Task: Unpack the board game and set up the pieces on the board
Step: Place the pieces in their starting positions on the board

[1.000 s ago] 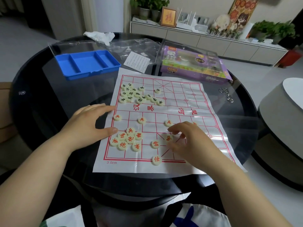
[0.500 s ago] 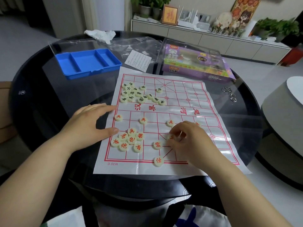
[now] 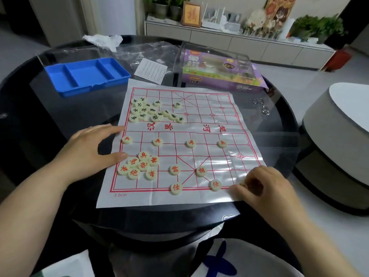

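A piece (image 3: 242, 183), largely hidden and unreadable, was pinched in the curled fingers of the right hand (image 3: 263, 185) at the near right corner of the board (image 3: 199, 124), close to the table edge (image 3: 229, 213). The left hand (image 3: 89, 150), fingers straight and together, was pressed on the board's left margin. Dark-lettered pieces (image 3: 151, 111) were heaped far left, with bare grid to their right.

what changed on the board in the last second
The right hand slid rightward from the near middle of the board toward its near right corner, pinching a pale piece. The two red-marked pieces it had covered now show. The left hand, the red cluster and the dark-marked cluster stayed put.
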Available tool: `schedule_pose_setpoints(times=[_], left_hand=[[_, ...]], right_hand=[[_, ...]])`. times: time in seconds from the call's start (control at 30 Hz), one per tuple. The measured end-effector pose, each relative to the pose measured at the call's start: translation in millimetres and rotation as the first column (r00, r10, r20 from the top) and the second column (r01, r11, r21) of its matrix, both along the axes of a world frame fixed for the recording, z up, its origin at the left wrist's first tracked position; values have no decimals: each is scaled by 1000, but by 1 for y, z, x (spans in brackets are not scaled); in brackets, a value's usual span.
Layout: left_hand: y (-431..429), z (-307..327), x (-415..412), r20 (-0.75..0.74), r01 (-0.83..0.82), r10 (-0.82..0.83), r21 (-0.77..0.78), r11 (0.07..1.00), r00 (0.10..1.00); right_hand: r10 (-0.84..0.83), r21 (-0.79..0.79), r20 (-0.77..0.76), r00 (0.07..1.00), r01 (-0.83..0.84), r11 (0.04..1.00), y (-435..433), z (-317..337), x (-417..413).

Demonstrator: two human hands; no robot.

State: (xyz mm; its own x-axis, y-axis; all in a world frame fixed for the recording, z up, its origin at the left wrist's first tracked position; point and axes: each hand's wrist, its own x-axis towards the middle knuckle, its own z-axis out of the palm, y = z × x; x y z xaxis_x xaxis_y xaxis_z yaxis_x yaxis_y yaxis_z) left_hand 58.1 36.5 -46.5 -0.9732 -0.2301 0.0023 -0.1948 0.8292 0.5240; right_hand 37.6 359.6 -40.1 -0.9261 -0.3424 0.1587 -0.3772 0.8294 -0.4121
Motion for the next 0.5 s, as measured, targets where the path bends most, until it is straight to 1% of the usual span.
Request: schedule_pose_setpoints(times=[0.13,0.3,0.5], left_hand=[[1,-1,0,-19,1,-1,-8,1000,1000],[-3,-4,-3,-11,2,-3,-26,1000,1000],[-5,-7,-5,-2,-5,5,-25,1000,1000]], right_hand=[[4,-7,-1,1000,-4,1000,-1,0,-2],[90,-111,152,984,-74,991,14,4,-2],[167,-111,185,968,-148,983,13,2,-9]])
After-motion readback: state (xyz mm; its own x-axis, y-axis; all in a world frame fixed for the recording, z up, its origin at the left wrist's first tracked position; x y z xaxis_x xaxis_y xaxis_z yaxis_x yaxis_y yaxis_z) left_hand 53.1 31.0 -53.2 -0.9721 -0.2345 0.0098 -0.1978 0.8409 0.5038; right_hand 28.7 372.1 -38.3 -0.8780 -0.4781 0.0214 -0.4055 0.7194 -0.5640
